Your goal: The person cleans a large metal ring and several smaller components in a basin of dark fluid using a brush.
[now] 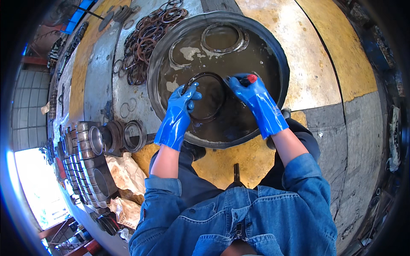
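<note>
Holding a ring (207, 74), the left hand (181, 100) overhangs a tub (284, 81).

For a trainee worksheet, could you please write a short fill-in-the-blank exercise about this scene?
1. The left hand, holding a dark ring, wears a ____ glove.
2. The dark item in the right hand has a ____ patch.
3. The heap of rings lies to the ____ of the round basin, not its right.

Missing words: blue; red; left.

Left of the tub (153, 87) lies a ring pile (145, 48), apparently on plates (97, 87).
</note>
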Action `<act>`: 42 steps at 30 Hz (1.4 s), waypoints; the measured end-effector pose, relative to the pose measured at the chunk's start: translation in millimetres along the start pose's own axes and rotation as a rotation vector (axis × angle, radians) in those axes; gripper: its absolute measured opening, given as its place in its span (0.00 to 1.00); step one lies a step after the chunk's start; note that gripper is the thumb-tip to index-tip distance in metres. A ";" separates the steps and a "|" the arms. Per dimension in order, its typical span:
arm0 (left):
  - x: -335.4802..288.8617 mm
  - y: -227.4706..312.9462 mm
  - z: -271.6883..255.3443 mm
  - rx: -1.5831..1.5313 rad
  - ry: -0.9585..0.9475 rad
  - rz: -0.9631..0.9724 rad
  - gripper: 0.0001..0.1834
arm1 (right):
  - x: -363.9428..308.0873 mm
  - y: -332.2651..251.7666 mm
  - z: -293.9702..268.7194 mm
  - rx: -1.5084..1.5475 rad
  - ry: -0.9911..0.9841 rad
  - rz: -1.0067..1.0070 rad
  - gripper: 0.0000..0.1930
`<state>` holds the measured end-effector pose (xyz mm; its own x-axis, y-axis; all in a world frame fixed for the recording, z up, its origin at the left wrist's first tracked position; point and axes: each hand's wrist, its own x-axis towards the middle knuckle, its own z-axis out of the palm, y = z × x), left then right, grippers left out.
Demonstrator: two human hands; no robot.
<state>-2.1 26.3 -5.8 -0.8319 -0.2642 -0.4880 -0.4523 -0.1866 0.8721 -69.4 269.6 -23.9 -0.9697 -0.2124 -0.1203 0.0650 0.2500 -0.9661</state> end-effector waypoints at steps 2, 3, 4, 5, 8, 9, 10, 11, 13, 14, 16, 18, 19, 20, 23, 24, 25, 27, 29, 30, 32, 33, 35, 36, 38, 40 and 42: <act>-2.9 0.2 2.9 0.009 0.006 0.016 0.15 | -7.0 -22.4 3.0 -0.021 -0.099 -0.230 0.12; -1.5 -2.4 4.1 -0.010 0.017 0.026 0.15 | -7.8 -27.3 6.6 0.036 -0.173 -0.351 0.13; 0.5 -6.3 2.6 -0.025 0.033 0.036 0.16 | -18.3 -50.2 8.0 -0.005 -0.179 -0.413 0.13; 2.1 -10.1 0.1 -0.041 0.050 0.046 0.17 | -14.7 -49.7 14.5 -0.065 -0.178 -0.581 0.13; 1.8 -9.8 10.9 -0.052 0.014 -0.014 0.19 | -10.8 -41.7 15.9 -0.198 -0.083 -0.681 0.13; -1.3 -5.5 13.1 -0.068 -0.005 -0.037 0.19 | -9.4 -40.9 12.0 -0.222 -0.027 -0.633 0.13; -6.3 1.0 14.8 -0.085 -0.022 -0.059 0.20 | -8.2 -39.4 8.7 -0.246 0.027 -0.585 0.12; -8.7 3.9 15.2 -0.102 -0.039 -0.082 0.20 | -7.7 -36.7 6.6 -0.186 0.046 -0.438 0.11; -6.1 2.8 5.9 -0.206 -0.086 -0.009 0.18 | -1.3 -32.9 5.0 -0.207 0.065 -0.126 0.13; -4.6 2.1 2.0 -0.258 -0.109 0.027 0.16 | 0.6 -31.6 1.9 -0.246 0.045 0.005 0.14; -1.7 2.6 0.2 -0.309 -0.093 0.019 0.17 | 2.8 -17.4 3.5 -0.169 0.036 0.132 0.15; 1.8 1.4 -3.1 -0.349 -0.097 0.020 0.17 | 3.1 -8.9 3.6 -0.150 0.003 0.258 0.16; 3.1 -0.2 -2.6 -0.359 -0.094 0.018 0.17 | 2.8 -7.1 2.6 -0.171 -0.025 0.320 0.16; 3.7 -2.1 -2.1 -0.362 -0.093 0.033 0.17 | 2.4 -5.9 1.6 -0.191 -0.052 0.382 0.17; 2.7 -5.6 -4.5 -0.343 -0.065 0.075 0.17 | -8.3 -13.3 10.7 -0.151 -0.143 0.457 0.15; 0.1 -5.1 -7.6 -0.320 -0.042 0.087 0.17 | -12.8 -7.2 17.3 -0.007 -0.212 0.421 0.14; 0.5 -5.4 -4.2 -0.303 -0.034 0.096 0.17 | -17.4 1.7 18.9 0.129 -0.266 0.385 0.14; 0.5 -4.9 -1.9 -0.312 -0.005 0.121 0.17 | -28.1 3.0 21.1 0.234 -0.259 0.362 0.12; -0.3 -3.2 -4.4 -0.286 0.052 0.126 0.17 | -41.1 15.7 21.3 0.172 -0.253 0.103 0.12; -0.4 -1.7 -3.7 -0.259 0.085 0.115 0.18 | -42.7 17.9 17.8 0.166 -0.263 0.084 0.12; 0.7 0.8 -1.7 -0.219 0.123 0.121 0.19 | -38.3 20.2 9.8 0.183 -0.300 0.152 0.14; 1.2 2.0 -0.8 -0.203 0.131 0.136 0.18 | -33.1 18.6 6.8 0.208 -0.329 0.242 0.15; 2.6 3.3 0.7 -0.197 0.124 0.141 0.18 | -20.5 9.9 4.2 -0.127 -0.224 0.334 0.18; 2.7 3.5 0.2 -0.204 0.111 0.128 0.18 | -15.2 7.9 4.5 -0.294 -0.171 0.377 0.20; 3.0 2.9 0.5 -0.221 0.080 0.102 0.18 | -11.3 7.8 4.3 -0.452 -0.166 0.252 0.20; -1.2 -1.0 -5.4 -0.188 0.041 0.116 0.16 | -10.7 -16.8 6.9 -0.443 -0.260 0.157 0.18; -1.7 -3.1 1.0 -0.110 0.004 0.125 0.16 | -11.6 -23.0 11.2 -0.403 -0.131 -0.120 0.17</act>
<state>0.4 28.3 -7.6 -0.8780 -0.2957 -0.3765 -0.3074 -0.2548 0.9168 -57.0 255.7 -2.8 -0.9250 -0.3741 -0.0663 -0.1681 0.5594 -0.8117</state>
